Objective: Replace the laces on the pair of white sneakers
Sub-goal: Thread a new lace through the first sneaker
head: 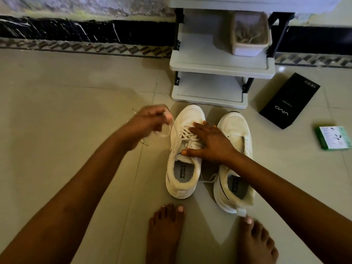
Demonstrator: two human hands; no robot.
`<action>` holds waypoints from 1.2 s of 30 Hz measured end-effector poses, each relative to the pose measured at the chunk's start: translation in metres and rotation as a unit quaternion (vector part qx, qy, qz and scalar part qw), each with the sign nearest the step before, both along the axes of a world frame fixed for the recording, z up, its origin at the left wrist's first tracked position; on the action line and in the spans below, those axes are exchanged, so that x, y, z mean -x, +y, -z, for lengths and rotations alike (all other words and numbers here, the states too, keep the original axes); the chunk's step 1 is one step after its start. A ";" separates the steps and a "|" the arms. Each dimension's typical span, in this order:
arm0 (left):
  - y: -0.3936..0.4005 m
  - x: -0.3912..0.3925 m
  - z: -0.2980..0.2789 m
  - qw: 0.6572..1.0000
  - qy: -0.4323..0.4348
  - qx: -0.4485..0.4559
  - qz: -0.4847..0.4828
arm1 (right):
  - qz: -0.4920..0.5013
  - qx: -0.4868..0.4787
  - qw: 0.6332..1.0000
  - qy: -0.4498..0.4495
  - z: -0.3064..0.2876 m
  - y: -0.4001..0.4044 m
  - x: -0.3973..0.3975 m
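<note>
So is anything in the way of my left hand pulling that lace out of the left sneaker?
Nothing visible. The left hand already pinches the lace, and bare floor lies beside it. The right hand rests flat on the left sneaker, over its lacing.

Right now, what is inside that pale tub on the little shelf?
The pale tub on the grey shelf unit holds a tangle of thin, light-brown strands. The picture is too blurry to tell what they are, and the tub's walls hide anything lower down.
</note>
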State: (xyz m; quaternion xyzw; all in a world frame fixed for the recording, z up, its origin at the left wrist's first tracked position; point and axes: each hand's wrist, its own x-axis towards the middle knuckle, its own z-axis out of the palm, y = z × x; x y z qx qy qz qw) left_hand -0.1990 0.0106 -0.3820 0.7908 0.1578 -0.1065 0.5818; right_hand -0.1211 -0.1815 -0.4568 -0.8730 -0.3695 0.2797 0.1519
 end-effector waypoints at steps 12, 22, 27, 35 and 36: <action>-0.015 -0.002 0.049 0.937 0.053 -0.326 0.114 | 0.014 -0.015 1.000 0.021 -0.002 0.001 0.001; 0.016 0.011 0.019 0.998 -0.010 0.031 -0.051 | -0.005 0.002 1.000 -0.001 -0.004 0.002 0.001; 0.012 0.015 0.036 0.989 0.094 -0.070 -0.090 | 0.001 0.000 1.000 0.003 -0.006 0.003 0.002; -0.002 0.006 0.035 0.964 -0.017 -0.266 0.017 | 0.066 -0.045 0.995 -0.052 -0.010 -0.002 0.014; -0.005 0.006 0.035 0.959 -0.036 -0.277 0.052 | 0.076 -0.063 0.993 -0.068 -0.010 -0.003 0.017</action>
